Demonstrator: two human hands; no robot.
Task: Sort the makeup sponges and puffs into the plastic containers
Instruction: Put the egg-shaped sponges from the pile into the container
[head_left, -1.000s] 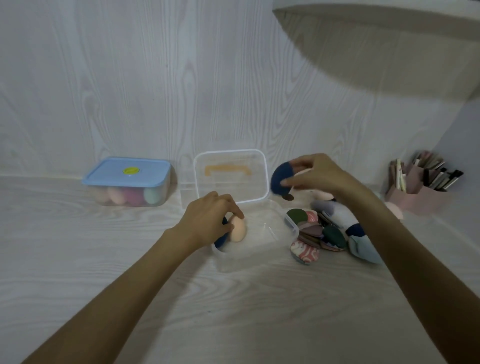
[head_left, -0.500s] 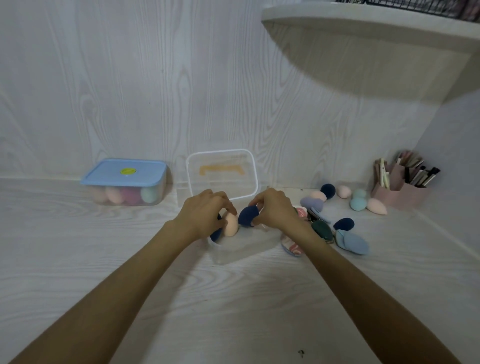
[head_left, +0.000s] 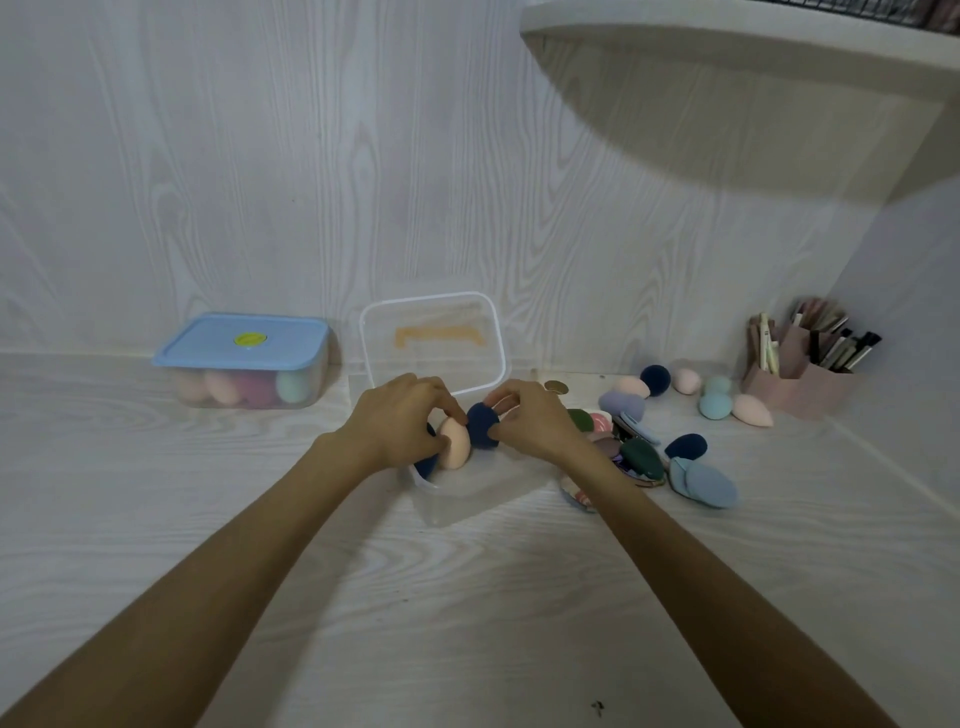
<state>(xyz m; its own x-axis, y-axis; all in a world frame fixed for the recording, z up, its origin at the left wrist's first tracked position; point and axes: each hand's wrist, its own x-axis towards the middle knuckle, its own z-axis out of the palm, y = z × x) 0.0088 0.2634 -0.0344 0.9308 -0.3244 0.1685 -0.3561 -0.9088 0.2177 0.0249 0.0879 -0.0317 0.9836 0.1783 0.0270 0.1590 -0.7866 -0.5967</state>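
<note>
An open clear plastic container (head_left: 457, 493) sits on the pale wood-grain worktop (head_left: 467, 597), and everything else is placed from it. Both hands meet over its far rim. The left hand (head_left: 400, 421) curls its fingers and thumb around a peach sponge (head_left: 456, 442), which stands inside the container against a dark blue piece (head_left: 427, 462) tucked at the left wall. The right hand (head_left: 530, 421) pinches a navy puff (head_left: 482, 426) between thumb and fingers, holding it just beside the peach sponge, touching or nearly so, above the container's opening.

Behind the container, its clear lid (head_left: 434, 343) with an orange handle leans upright against the wall. To the container's left, well apart, stands a closed box with a blue lid (head_left: 244, 358), with pink, magenta and mint sponges showing through its side.

Just to the right of the container lies a heap of flat puffs (head_left: 623, 452) in green, pink, purple and dark teal, partly hidden by the right forearm. A light blue puff (head_left: 701, 483) and a navy sponge (head_left: 685, 446) lie at the heap's far edge. Further right and back, loose sponges (head_left: 717, 402) in peach, navy, pink and teal are scattered on the worktop. Beyond them, in the corner, a pink holder (head_left: 795, 384) carries brushes and pencils. A shelf (head_left: 753, 41) juts out high above on the right.
</note>
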